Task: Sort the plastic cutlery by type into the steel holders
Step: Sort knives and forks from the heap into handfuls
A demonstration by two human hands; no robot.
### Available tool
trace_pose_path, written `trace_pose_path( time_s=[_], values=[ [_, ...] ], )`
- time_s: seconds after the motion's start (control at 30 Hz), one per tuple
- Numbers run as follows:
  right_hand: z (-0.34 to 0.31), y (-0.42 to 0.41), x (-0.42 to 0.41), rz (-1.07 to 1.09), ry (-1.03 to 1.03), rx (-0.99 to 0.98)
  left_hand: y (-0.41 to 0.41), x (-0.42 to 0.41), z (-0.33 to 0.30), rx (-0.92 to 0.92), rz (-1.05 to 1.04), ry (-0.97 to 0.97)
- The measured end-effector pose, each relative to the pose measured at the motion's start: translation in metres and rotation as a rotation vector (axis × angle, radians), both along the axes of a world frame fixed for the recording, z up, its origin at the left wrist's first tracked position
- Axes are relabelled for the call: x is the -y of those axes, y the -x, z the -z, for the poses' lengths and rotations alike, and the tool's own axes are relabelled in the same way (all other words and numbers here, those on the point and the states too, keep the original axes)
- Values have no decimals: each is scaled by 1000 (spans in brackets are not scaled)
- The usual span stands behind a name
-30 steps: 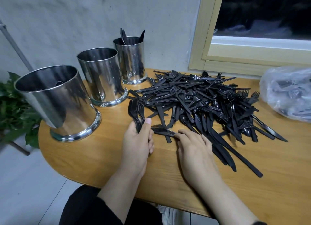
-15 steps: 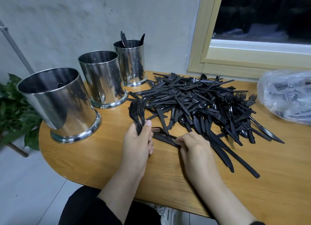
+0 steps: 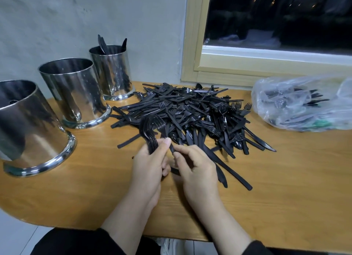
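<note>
1. The left hand (image 3: pixel 150 165) grips a bundle of forks (image 3: pixel 149 134) by the handles, tines up — likely gathered so one trip fills a holder.
2. The right hand (image 3: pixel 194 171) pinches a single fork (image 3: pixel 163 130), apparently adding it to the bundle.
3. The cutlery pile (image 3: pixel 190 111) lies on the surface (image 3: pixel 285 178) just beyond the hands.
4. Three steel holders (image 3: pixel 74 90) stand left of the pile — only the farthest shows cutlery.

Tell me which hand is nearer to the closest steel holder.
Left. The left hand, gripping a bunch of forks, is just right of the closest steel holder; the right hand is farther right, pinching one fork's handle.
</note>
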State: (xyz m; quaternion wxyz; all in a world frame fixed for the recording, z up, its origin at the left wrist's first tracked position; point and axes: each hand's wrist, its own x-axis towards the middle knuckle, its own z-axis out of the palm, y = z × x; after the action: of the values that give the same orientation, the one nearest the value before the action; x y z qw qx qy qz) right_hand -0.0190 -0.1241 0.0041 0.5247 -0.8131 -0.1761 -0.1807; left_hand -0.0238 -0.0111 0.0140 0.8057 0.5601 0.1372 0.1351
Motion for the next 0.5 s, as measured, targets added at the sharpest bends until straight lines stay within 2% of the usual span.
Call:
trace_pose_path(
  time_s=[0.13,0.27,0.37,0.5],
  values=[
    [-5,1,15,5,50,64,-11,11,1,-2,20,0],
    [-21,-17,57,137,165,176,-15,18,-4,18,71,-59],
    [-30,-54,87,226,449,87,-21,20,-6,7,118,-119],
    [-33,-88,91,199,798,-52,-29,23,-10,17,156,-137]
  ],
)
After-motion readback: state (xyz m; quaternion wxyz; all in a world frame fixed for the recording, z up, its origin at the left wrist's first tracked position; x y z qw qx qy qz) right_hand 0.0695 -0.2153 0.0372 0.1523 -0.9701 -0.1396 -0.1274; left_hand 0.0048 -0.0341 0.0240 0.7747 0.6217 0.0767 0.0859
